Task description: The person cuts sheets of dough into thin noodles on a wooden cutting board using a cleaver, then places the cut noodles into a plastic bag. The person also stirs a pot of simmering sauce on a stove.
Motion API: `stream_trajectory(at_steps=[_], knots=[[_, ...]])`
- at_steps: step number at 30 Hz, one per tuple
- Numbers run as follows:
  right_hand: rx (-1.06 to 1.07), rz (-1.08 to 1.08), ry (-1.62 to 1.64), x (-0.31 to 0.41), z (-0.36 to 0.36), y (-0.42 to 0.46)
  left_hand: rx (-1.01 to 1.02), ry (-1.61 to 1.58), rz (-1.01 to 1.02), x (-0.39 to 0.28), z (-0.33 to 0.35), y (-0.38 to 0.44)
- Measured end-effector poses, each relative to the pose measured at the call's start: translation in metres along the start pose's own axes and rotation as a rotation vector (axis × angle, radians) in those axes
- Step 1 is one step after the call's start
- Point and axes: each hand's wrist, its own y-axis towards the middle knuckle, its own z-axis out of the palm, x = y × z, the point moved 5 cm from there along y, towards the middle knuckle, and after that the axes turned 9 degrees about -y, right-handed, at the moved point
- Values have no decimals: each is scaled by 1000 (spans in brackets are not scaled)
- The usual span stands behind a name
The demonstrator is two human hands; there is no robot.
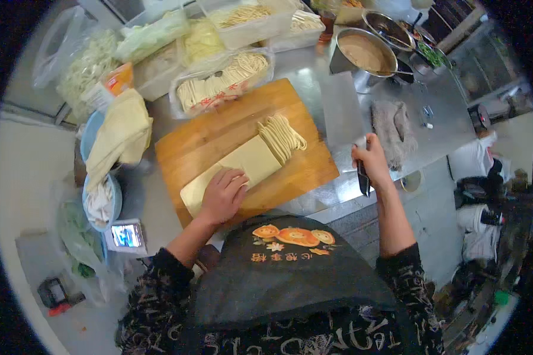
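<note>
My left hand [225, 194] rests on a folded pale-yellow sheet [257, 162], probably tofu skin or dough, which lies slantwise across a wooden cutting board [231, 120]. At the sheet's far right end sits a bundle of cut strips [283, 136]. My right hand [373, 160] grips the black handle of a cleaver [344, 108]. The broad blade is off the board's right side, over or on the steel table, pointing away from me; I cannot tell whether it touches the metal.
Behind the board stands a bagged tray of strips [224, 82]. A steel pot of brown sauce [364, 51] is at the back right, near a grey cloth [393, 131]. To the left, more folded sheets [120, 128] lie over a blue basin [89, 137], beside a phone [127, 235].
</note>
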Motion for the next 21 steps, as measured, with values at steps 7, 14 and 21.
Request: stream_trajectory(at_steps=[7, 14, 21], knots=[[107, 86, -119, 64, 57, -35, 171, 24, 320, 43, 33, 49], [20, -159, -718, 44, 108, -64, 214, -46, 315, 55, 46, 58], [122, -186, -917, 48, 124, -80, 256, -76, 246, 60, 44, 60]])
